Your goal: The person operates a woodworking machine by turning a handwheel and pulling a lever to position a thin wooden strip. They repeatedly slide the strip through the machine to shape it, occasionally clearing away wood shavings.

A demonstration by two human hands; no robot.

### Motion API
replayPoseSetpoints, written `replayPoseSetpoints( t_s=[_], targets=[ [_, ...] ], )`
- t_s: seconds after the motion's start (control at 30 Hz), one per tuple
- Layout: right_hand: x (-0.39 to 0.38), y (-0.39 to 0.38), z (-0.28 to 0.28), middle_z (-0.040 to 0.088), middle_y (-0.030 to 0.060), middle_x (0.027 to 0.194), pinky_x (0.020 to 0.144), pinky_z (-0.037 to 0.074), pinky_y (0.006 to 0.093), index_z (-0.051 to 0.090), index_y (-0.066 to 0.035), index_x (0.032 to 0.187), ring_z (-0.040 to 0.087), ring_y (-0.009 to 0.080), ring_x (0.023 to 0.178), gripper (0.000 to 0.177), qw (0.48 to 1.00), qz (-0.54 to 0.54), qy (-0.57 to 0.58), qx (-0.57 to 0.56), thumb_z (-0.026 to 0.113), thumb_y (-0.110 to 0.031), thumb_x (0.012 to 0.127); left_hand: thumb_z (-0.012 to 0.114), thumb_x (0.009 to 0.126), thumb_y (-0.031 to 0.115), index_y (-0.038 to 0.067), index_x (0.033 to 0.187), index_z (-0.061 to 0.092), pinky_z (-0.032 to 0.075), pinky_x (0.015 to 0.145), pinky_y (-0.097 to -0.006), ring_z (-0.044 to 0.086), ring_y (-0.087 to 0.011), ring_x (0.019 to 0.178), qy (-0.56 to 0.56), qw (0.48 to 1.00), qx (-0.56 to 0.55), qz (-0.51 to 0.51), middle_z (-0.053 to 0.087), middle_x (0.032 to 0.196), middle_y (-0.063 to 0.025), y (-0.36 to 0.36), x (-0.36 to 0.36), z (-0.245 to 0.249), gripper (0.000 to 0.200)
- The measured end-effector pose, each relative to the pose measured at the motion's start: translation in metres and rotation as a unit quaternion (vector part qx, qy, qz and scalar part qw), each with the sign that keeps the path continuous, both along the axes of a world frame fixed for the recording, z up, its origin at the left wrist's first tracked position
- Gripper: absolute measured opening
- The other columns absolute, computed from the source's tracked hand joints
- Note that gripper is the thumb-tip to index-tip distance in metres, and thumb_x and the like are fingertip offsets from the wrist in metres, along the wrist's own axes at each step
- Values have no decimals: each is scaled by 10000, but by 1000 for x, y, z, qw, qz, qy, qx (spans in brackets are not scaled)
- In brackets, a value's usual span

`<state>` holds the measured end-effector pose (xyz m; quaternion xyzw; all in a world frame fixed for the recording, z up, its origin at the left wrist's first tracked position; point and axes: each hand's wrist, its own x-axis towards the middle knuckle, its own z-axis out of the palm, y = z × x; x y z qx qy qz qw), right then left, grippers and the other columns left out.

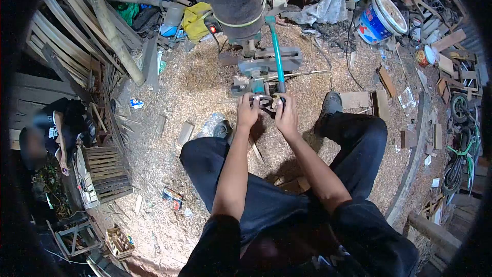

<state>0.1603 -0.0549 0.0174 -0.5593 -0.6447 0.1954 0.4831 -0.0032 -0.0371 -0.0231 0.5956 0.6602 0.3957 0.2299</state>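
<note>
In front of my legs stands a floor machine with a large dark motor (230, 2), a metal vise-like bed (284, 61) and a long teal lever (277, 51). A small dark handwheel (265, 100) sits at its near end. My left hand (248, 113) is closed on the left side of that wheel, fingers curled over the rim. My right hand (287, 115) is closed around a dark handle (283, 103) at the wheel's right, just below the lever's lower end. Its fingers partly hide the handle. A thin wood strip (307, 73) lies across near the bed.
Wood shavings (169, 102) cover the floor. A paint bucket (382, 19) stands back right, with a cable (350, 51) hanging nearby. Wood offcuts (387, 82) lie on the right. Another person (59, 128) sits at left beside a slatted wooden crate (105, 172). Long boards (66, 36) lean back left.
</note>
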Motion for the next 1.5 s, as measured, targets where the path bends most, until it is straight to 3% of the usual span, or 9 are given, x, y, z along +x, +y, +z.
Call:
replayPoseSetpoints(
  t_s=[0.13, 0.3, 0.47, 0.57, 0.7, 0.73, 0.8, 1.0, 1.5],
  targets=[
    [0, -15, 100, 582, 249, 1137, 914, 450, 465, 604, -2, 1105, 573, 410, 1079, 207, 998, -40, -29, 38, 544, -76, 921, 573, 936, 306, 19, 1003, 587, 449, 833, -505, 568, -441, 911, 31, 999, -33, 14, 612, 951, -242, 6, 0, -1, 295],
    [19, 51, 264, 600, 101, 555, 588, 518, 345, 696, 9, 956, 612, 171, 543, 307, 997, 70, -41, -9, 526, -247, 967, 588, 912, 189, 16, 1100, 554, 483, 784, -502, 600, -443, 916, 66, 990, 112, -58, 618, 997, -246, 11, -9, -40, 258],
    [6, 167, 393, 609, 66, 748, 557, 442, 299, 633, 9, 928, 554, 146, 616, 537, 969, 157, 189, -28, 412, -472, 1017, 599, 909, 179, 10, 1182, 518, 491, 832, -480, 597, -438, 965, 3, 994, 61, -88, 606, 1059, -246, 8, -16, -24, 332],
    [9, 210, 400, 648, 156, 1039, 741, 522, 344, 582, 61, 1176, 637, 216, 815, 570, 952, 209, 223, 32, 455, -469, 1009, 608, 912, 175, -21, 1212, 510, 484, 863, -475, 588, -451, 1002, -72, 996, -1, -56, 573, 1151, -262, 14, -17, -64, 371],
    [27, 214, 319, 537, 234, 1358, 1039, 401, 374, 494, 55, 1354, 506, 311, 1268, 694, 970, 113, 54, 206, 457, -533, 987, 562, 953, 228, -11, 1378, 418, 470, 903, -460, 569, -458, 1090, -26, 998, -41, -39, 547, 1244, -292, -6, -10, -15, 508],
    [31, 189, 288, 692, 182, 1009, 773, 531, 348, 627, 57, 1141, 688, 256, 845, 538, 967, 95, -17, 237, 490, -441, 989, 552, 965, 246, -23, 1393, 394, 434, 957, -447, 536, -446, 1149, -38, 997, -68, -27, 531, 1276, -293, -11, -9, -7, 530],
    [38, 156, 212, 678, 192, 1127, 849, 509, 357, 617, -13, 1216, 669, 269, 995, 503, 992, 102, -12, -75, 594, -434, 941, 533, 988, 284, -46, 1424, 346, 362, 1064, -422, 468, -423, 1267, -64, 991, -120, -6, 498, 1340, -295, -22, -4, 20, 577],
    [35, 20, -80, 653, 309, 1020, 845, 504, 506, 597, 38, 1160, 641, 455, 978, 563, 942, 82, -128, -298, 602, -454, 888, 482, 1005, 289, 71, 1464, 337, 431, 1007, -411, 551, -384, 1215, -148, 981, -125, -7, 550, 1306, -275, -24, -19, -28, 528],
    [-20, -17, -93, 638, 308, 839, 725, 482, 565, 572, 45, 952, 618, 503, 798, 374, 978, 22, -104, -181, 593, -328, 927, 501, 998, 348, 101, 1433, 411, 450, 984, -405, 579, -377, 1177, -163, 974, -156, 32, 580, 1274, -259, -28, -4, 5, 508]
  ],
)
